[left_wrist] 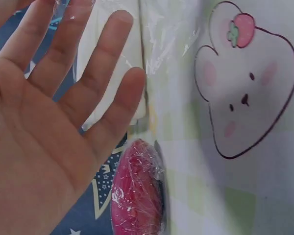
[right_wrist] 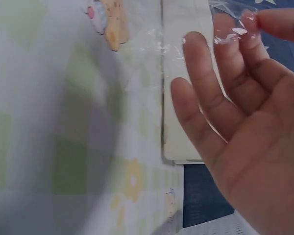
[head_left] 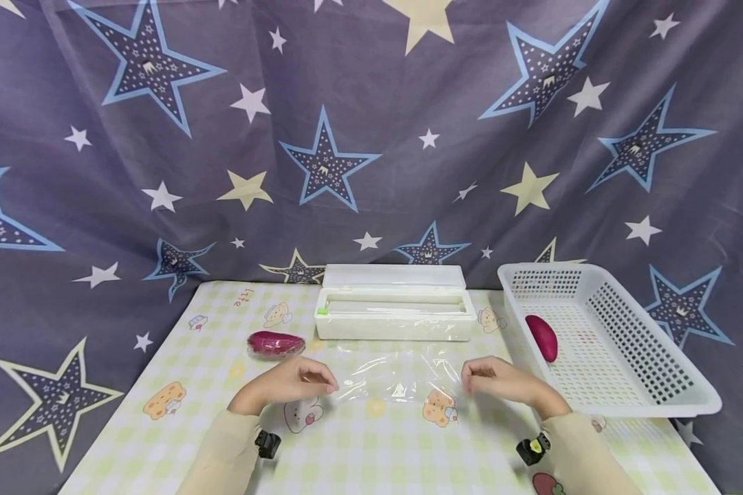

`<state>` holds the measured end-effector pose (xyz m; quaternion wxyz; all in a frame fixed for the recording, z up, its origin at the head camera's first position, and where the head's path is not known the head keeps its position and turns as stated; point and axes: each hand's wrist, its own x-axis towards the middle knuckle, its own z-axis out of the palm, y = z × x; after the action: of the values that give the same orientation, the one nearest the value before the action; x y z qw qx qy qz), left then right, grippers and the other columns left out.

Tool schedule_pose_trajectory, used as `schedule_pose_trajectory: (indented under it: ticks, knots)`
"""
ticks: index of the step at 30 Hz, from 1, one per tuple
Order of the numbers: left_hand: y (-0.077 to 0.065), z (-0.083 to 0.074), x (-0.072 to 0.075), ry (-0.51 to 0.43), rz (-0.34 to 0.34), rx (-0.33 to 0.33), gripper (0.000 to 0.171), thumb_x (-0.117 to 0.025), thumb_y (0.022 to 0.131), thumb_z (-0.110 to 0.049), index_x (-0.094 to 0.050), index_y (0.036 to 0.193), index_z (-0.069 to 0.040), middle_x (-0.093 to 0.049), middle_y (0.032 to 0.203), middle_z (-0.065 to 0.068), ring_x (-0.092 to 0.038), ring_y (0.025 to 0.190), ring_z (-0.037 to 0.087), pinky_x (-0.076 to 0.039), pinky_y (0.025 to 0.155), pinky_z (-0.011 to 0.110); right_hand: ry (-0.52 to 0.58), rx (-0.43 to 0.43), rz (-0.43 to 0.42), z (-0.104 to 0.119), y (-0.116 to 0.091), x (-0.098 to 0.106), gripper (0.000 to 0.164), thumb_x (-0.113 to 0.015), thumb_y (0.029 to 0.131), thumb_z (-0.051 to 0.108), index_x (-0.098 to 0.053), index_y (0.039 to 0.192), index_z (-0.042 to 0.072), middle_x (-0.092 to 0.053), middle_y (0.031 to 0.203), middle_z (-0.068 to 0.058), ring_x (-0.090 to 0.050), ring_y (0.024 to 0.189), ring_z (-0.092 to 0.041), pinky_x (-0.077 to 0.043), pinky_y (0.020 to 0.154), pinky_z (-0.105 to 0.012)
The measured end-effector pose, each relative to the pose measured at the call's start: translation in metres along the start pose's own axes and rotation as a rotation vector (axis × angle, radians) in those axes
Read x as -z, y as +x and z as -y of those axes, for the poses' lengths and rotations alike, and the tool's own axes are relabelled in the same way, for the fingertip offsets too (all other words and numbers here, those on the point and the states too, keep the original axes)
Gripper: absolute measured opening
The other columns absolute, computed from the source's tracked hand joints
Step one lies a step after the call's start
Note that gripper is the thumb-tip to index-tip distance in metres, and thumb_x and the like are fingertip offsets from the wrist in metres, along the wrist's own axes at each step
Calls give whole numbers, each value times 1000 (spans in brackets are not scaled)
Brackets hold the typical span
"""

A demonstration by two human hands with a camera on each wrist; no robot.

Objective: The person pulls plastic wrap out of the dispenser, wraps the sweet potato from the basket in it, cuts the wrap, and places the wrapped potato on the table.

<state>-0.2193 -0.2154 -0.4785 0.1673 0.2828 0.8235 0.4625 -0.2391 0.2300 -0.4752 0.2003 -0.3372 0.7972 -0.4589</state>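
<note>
A sheet of clear cling film (head_left: 399,375) stretches from the front of a white cling film box (head_left: 396,327) toward the person. At its left corner, the left hand (head_left: 289,380) pinches the film's edge between thumb and fingertips. The right hand (head_left: 503,380) pinches the opposite corner; its wrist view shows film (right_wrist: 230,34) between thumb and index finger, the other fingers spread. Beyond the left hand lies a purple-red sweet potato (head_left: 276,344) wrapped in shiny film, also low in the left wrist view. The box's lid (head_left: 394,276) stands raised at the back.
On the right stands a white perforated basket (head_left: 631,409) with an unwrapped purple-red sweet potato (head_left: 542,338) against its left side. A checked cloth with cartoon prints (head_left: 359,454) covers the table. A star-patterned curtain (head_left: 371,82) hangs behind.
</note>
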Motion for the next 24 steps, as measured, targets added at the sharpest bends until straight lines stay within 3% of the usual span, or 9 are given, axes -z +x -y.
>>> schedule_pose_trajectory:
  ticks: [5, 9, 13, 18, 24]
  knots:
    - [-2, -1, -2, -39, 84, 85, 17, -70, 95, -22, -76, 100, -8, -74, 100, 7, -69, 92, 18, -53, 86, 35, 32, -36, 73, -5, -2, -5, 15, -55, 94, 10, -64, 83, 5, -59, 79, -22, -51, 71, -11, -45, 67, -26]
    - [-3, 0, -4, -51, 131, 97, 16, -70, 95, -22, -77, 100, -9, -74, 98, 4, -69, 91, 18, -52, 88, 37, 35, -77, 106, -6, -2, -10, 18, -56, 93, 13, -64, 81, 3, -57, 78, -27, -44, 66, -4, -39, 62, -21]
    - [-2, 2, -6, -49, 163, 91, 13, -70, 94, -21, -77, 98, -10, -75, 98, 6, -69, 89, 17, -52, 87, 35, 16, -93, 111, -6, -4, -15, 20, -57, 93, 14, -67, 80, 3, -63, 78, -24, -44, 64, -3, -37, 61, -22]
    - [-3, 4, -10, -77, 206, 154, 13, -72, 93, -21, -77, 100, -12, -75, 97, 1, -66, 75, 17, -53, 74, 30, -15, -126, 104, -4, -6, -18, 25, -58, 94, 17, -69, 76, 3, -66, 76, -9, -42, 62, -3, -35, 58, -21]
    - [-6, 2, -13, -123, 217, 176, 23, -75, 90, -21, -75, 106, -4, -75, 96, 3, -61, 69, 20, -51, 61, 27, -54, -136, 97, -2, -7, -19, 37, -58, 100, 26, -68, 73, 2, -67, 74, -6, -40, 59, -3, -36, 56, -21]
